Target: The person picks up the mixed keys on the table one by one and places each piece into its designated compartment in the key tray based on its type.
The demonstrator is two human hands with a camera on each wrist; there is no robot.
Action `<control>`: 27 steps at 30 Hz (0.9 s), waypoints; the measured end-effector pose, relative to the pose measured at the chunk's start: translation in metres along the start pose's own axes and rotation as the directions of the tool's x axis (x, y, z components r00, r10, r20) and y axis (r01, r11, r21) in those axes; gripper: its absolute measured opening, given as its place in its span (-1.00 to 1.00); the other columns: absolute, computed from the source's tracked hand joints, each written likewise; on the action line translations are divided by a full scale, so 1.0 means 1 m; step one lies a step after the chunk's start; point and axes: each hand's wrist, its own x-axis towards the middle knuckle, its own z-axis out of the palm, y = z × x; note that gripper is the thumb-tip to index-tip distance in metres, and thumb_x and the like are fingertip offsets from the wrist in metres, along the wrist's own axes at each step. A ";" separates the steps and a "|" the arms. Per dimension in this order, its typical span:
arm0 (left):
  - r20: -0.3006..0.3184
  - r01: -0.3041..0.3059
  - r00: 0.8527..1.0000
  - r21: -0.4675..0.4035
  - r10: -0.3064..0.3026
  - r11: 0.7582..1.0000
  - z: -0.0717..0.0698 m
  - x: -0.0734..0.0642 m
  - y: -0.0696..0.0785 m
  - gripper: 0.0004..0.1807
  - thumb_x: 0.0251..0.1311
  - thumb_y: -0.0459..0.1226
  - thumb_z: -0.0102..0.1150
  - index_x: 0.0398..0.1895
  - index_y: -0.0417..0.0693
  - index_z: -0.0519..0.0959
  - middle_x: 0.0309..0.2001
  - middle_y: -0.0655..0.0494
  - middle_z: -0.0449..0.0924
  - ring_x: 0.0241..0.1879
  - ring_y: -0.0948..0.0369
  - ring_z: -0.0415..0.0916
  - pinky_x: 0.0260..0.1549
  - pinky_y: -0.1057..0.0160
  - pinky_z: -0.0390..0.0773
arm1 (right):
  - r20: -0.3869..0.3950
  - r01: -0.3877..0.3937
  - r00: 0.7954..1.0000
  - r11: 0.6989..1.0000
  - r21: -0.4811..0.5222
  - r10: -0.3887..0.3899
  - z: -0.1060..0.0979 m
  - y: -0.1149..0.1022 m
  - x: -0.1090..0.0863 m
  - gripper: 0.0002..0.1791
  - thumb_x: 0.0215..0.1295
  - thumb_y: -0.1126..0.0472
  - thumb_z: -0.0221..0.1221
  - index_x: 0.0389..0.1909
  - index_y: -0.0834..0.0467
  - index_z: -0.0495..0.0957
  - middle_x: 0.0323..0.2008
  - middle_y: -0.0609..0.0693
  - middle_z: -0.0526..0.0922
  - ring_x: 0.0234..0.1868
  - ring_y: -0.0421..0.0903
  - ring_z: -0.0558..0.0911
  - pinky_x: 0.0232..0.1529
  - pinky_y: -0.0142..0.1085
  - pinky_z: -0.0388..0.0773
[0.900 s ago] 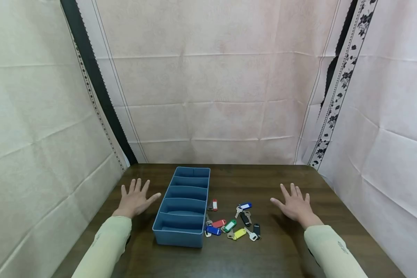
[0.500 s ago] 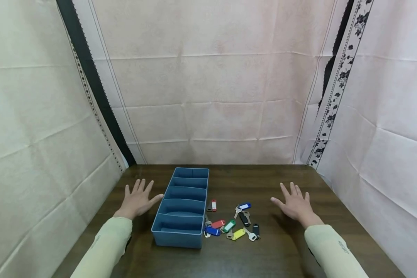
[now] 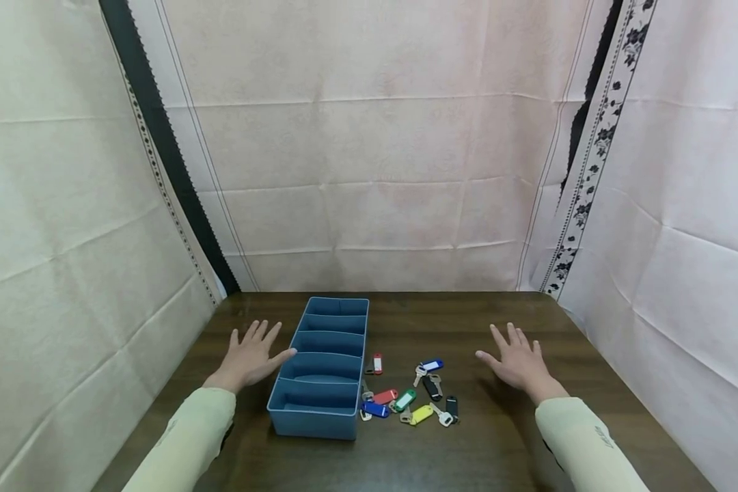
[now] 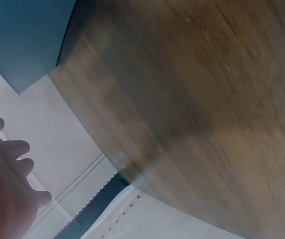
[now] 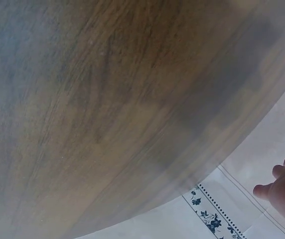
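A long blue box point(image 3: 313, 425) with several compartments stands left of centre on the table. My left hand point(image 3: 246, 361) is spread out beside it, the thumb tip overlapping the box's left edge in the head view. Right of the box lies a loose group of keys with coloured tags: a red tag point(image 3: 385, 396), a blue tag point(image 3: 375, 409), a green tag point(image 3: 405, 400), a yellow tag point(image 3: 421, 415) and a black tag point(image 3: 452, 408) among them. My right hand point(image 3: 518, 363), fingers spread and holding nothing, hovers to the right of the keys.
The dark wooden table point(image 3: 443, 458) has rounded far corners. Pale cloth point(image 3: 381, 150) hangs behind it and on both sides, with a dark strip point(image 3: 166, 137) at the left and a floral border point(image 3: 590, 178) at the right. Another blue tag point(image 3: 432, 365) lies farther back.
My left hand has moved right, toward the box, its thumb now overlapping the box edge. The right hand has barely shifted. Box and keys stay in place while the view drifts slightly.
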 end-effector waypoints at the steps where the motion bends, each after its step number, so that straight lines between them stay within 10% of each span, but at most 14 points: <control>1: 0.006 -0.003 1.000 -0.004 0.003 1.000 0.000 -0.001 0.001 0.04 0.27 0.43 -0.23 0.54 -0.17 0.11 0.49 -0.39 0.00 0.48 -0.31 -0.17 0.29 -0.48 -0.31 | -0.001 0.003 1.000 1.000 -0.001 -0.003 0.000 0.000 0.000 0.00 0.38 -0.44 -0.12 0.53 0.26 0.06 0.46 0.51 -0.09 0.44 0.50 -0.05 0.27 0.49 -0.19; 27: 0.102 -0.033 0.994 -0.135 0.047 0.990 0.007 -0.010 0.009 0.03 0.26 0.38 -0.07 0.56 -0.11 0.06 0.50 -0.33 0.02 0.49 -0.28 -0.16 0.31 -0.44 -0.28 | -0.027 0.054 0.998 0.998 0.009 -0.054 0.007 -0.015 0.010 -0.20 0.48 -0.18 0.00 0.49 0.28 0.14 0.44 0.47 0.06 0.43 0.43 0.09 0.32 0.40 -0.03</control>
